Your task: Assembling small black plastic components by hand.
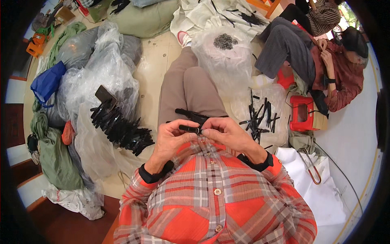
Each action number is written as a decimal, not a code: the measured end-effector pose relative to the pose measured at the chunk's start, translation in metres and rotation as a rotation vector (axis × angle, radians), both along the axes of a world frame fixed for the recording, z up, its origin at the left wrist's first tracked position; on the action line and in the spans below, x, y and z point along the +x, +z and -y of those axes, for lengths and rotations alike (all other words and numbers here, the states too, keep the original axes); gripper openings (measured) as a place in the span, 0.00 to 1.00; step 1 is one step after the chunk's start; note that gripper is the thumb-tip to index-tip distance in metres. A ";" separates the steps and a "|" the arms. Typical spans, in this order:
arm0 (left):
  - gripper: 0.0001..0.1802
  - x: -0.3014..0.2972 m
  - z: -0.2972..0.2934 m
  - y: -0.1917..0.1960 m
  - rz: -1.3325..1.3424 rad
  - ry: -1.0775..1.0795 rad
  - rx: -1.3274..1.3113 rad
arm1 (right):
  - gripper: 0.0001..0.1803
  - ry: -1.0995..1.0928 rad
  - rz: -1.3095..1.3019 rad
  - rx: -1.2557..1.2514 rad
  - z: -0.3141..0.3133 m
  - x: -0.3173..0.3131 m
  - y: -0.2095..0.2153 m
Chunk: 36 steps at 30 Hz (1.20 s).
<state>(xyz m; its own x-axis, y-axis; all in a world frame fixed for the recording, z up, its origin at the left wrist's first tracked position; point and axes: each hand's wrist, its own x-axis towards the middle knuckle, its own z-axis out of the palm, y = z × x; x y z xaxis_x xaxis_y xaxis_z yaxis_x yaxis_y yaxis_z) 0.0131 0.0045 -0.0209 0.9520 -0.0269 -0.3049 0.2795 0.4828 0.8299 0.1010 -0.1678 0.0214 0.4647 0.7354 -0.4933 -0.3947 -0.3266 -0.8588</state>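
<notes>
Over my lap, my left hand [175, 136] and my right hand [228, 133] meet around a short, narrow black piece [189, 129]. Its left end lies along my left thumb and fingers. At its other end my right thumb and fingertips pinch, partly hiding it. I cannot make out its exact kind; a thin pale band shows near the right end. Just beyond my hands, more black pieces [193, 116] rest on my thighs. To the right, several loose black pieces [262, 116] are scattered on clear plastic. A thick heap of similar black pieces [120, 128] lies on the left.
Clear plastic bags [101, 69] spread along the left, near a blue bag [48, 83]. Ahead stands a plastic-covered bundle [223, 65] topped with small dark rings [225, 41]. A seated co-worker [333, 69] is at right, near a red plastic stool [301, 114]. White sheeting [321, 199] lies nearer.
</notes>
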 end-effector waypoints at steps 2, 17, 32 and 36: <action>0.13 -0.005 0.002 0.004 -0.002 -0.017 0.059 | 0.09 -0.024 -0.067 0.009 0.003 -0.008 -0.003; 0.12 -0.027 0.004 0.032 -0.044 -0.180 0.237 | 0.11 0.138 -0.084 0.064 0.020 -0.038 -0.008; 0.12 0.087 0.186 0.208 0.109 -0.201 0.194 | 0.18 -0.064 0.275 0.231 0.056 -0.032 -0.058; 0.11 0.099 0.219 0.227 0.149 -0.146 0.329 | 0.17 -0.088 0.260 0.247 0.066 -0.033 -0.069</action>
